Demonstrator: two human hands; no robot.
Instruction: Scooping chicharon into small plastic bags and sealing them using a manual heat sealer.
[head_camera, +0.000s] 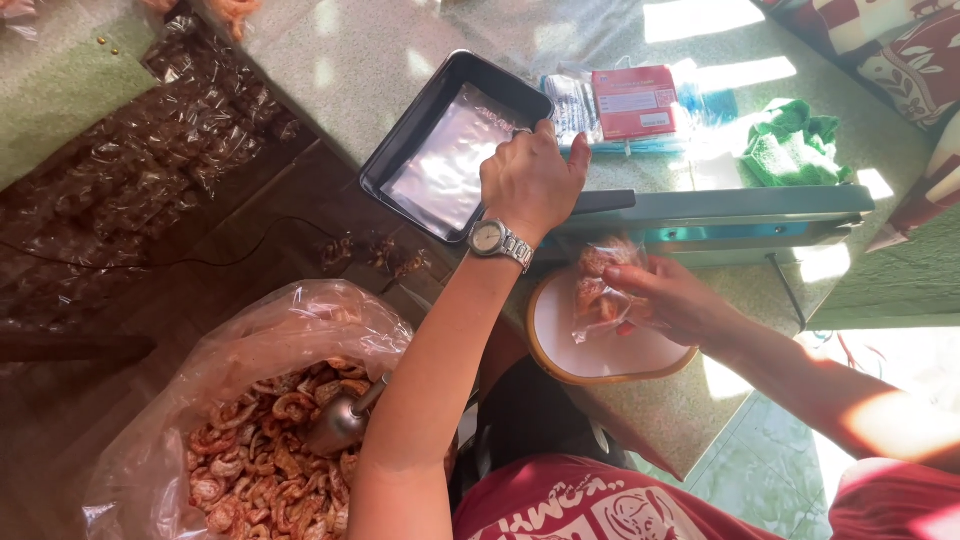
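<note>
My left hand (532, 182), with a metal watch on its wrist, grips the black handle of a teal heat sealer (745, 222) and presses the arm down. My right hand (668, 298) holds a small clear bag of dried shrimp (597, 290) with its top under the sealer's bar. The bag hangs over a round white plate with a yellow rim (600, 355).
A black tray (400, 150) holding clear bags lies behind the sealer. A large plastic bag of dried shrimp (270, 430) with a metal scoop (340, 420) sits at lower left. Filled packets (150, 150) are piled at upper left. A red box (635, 102) and green cloth (790, 150) lie beyond.
</note>
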